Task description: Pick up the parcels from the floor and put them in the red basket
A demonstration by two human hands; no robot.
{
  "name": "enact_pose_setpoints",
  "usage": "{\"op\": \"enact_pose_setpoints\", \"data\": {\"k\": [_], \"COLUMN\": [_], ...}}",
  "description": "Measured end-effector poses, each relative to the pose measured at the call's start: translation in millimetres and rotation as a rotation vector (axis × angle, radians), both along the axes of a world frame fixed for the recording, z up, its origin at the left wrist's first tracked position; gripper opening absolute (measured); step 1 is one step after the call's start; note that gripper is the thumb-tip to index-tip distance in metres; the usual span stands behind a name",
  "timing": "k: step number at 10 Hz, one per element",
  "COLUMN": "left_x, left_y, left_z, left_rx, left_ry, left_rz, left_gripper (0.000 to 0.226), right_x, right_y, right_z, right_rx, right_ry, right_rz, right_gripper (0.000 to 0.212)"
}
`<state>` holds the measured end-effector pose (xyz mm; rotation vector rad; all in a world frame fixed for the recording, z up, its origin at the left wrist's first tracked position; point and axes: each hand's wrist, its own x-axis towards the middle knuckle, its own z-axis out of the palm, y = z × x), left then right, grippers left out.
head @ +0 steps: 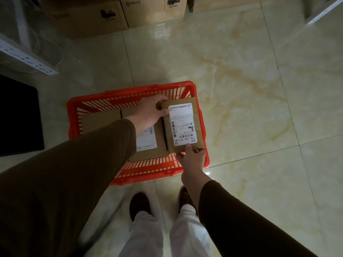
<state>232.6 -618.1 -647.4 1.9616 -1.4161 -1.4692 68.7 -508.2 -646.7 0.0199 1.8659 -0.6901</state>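
A red plastic basket (pixel 89 102) stands on the tiled floor in front of my feet. Inside it lie two brown cardboard parcels: one at the left (pixel 100 120) and one with a white label (pixel 146 141) in the middle. Over the basket's right side I hold a third brown parcel (pixel 182 125) with a white shipping label facing up. My left hand (pixel 150 113) grips its far left corner. My right hand (pixel 192 159) grips its near edge, thumb on the label.
Large cardboard boxes (pixel 115 15) line the far wall. A white perforated shelf edge (pixel 24 57) juts in at the left, with a black flat object (pixel 18 115) below it. Open tiled floor (pixel 259 89) lies to the right of the basket.
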Motion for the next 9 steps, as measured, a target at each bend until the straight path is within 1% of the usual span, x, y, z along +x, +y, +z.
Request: {"op": "enact_pose_setpoints", "data": {"k": [2, 3, 4, 5, 6, 7, 8, 9], "left_x": [-4, -6, -7, -5, 2, 8, 19, 33], "left_y": [0, 1, 2, 3, 10, 24, 37, 52], "left_z": [-16, -20, -22, -21, -12, 14, 47, 90], "left_rx": [-0.002, -0.029, -0.052, -0.04, -0.036, -0.036, -0.028, -0.034], "left_ry": [-0.112, -0.266, -0.318, -0.298, -0.268, -0.214, -0.18, -0.153], "left_rz": [-0.041, -0.111, -0.139, -0.147, -0.141, -0.109, -0.081, -0.04], "left_gripper": [0.035, 0.039, 0.041, 0.043, 0.059, 0.068, 0.064, 0.062], "right_x": [-4, -3, -4, -6, -9, -12, -13, -11], "right_y": [-7, -7, -7, -7, -13, -19, -26, -37], "right_z": [-26, -33, -37, -36, -23, 8, 52, 105], "right_rx": [0.063, 0.085, 0.089, 0.113, 0.117, 0.114, 0.105, 0.059], "right_ry": [0.035, 0.011, -0.034, -0.043, -0.092, -0.168, -0.258, -0.265], "right_rz": [0.064, 0.061, 0.034, 0.076, 0.174, 0.231, 0.228, 0.279], "right_gripper": [0.04, 0.037, 0.037, 0.036, 0.036, 0.035, 0.022, 0.018]}}
